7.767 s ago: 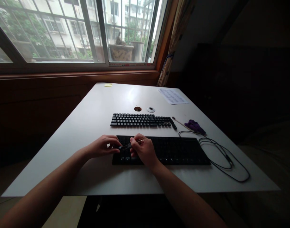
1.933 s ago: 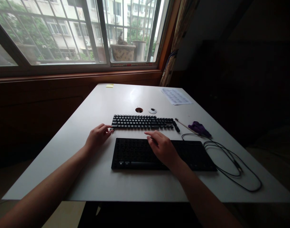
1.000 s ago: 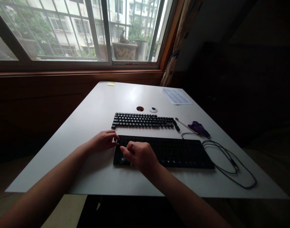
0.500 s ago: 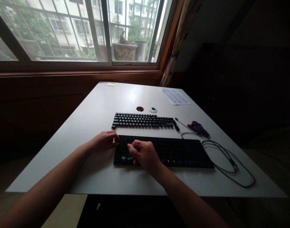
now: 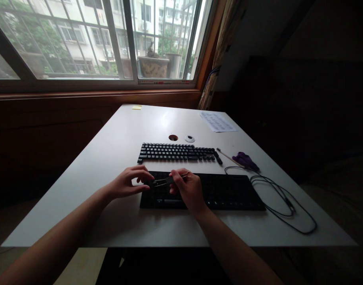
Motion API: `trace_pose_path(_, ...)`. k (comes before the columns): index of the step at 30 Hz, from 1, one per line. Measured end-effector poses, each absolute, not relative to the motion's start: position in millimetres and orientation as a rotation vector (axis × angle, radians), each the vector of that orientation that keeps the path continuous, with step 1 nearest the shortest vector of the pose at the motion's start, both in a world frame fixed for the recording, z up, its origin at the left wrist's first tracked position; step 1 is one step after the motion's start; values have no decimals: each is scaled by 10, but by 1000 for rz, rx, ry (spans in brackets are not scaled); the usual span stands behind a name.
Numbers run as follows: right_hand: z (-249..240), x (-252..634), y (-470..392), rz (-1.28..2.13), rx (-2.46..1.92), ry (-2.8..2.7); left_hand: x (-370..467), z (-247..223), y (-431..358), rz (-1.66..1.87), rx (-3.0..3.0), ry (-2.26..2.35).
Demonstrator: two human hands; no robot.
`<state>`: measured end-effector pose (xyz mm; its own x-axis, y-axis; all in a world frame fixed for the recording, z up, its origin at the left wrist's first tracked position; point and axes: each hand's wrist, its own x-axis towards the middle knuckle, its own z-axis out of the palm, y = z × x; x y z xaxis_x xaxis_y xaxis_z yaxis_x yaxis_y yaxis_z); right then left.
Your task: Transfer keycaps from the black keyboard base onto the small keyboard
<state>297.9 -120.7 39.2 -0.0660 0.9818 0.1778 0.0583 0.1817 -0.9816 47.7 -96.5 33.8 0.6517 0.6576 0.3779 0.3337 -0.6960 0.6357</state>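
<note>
A black keyboard base (image 5: 229, 194) lies on the white table, with most of its keycaps off. Above its left part, my right hand (image 5: 189, 188) grips a wire keycap puller (image 5: 161, 182) by its dark middle, the thin wire loops pointing left. A small black keycap (image 5: 154, 183) sits at the left end of the wires. My left hand (image 5: 132, 182) has its thumb and fingers closed around that keycap, over the base's left edge. Behind the base, loose black keycaps (image 5: 169, 152) are laid out in keyboard order.
A coiled black cable (image 5: 288, 211) lies right of the base. Near it are a purple cloth (image 5: 246, 161) and a thin brush (image 5: 229, 157). Farther back are a cable hole (image 5: 173, 137), its round cover (image 5: 189, 139), a printed sheet (image 5: 218, 122) and a yellow note (image 5: 136, 107).
My right hand has lifted and turned, so the puller now shows, pointing left. My left hand has moved from the base's edge to the keycap at the puller's end.
</note>
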Motion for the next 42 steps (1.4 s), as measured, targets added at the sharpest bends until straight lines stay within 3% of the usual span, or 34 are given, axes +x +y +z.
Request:
trace_pose_path(18,228,2852,-1189,1352,-958,-1104,594,156,-955,890,1966,913)
trace_pose_path(34,308,2938,-1303,1223,-878,-1489,563,359,-1012,661,1901,662)
trace_pose_path(42,332,2982,-1272,1114,-901,-1388,464,294,-986,899,1526,728)
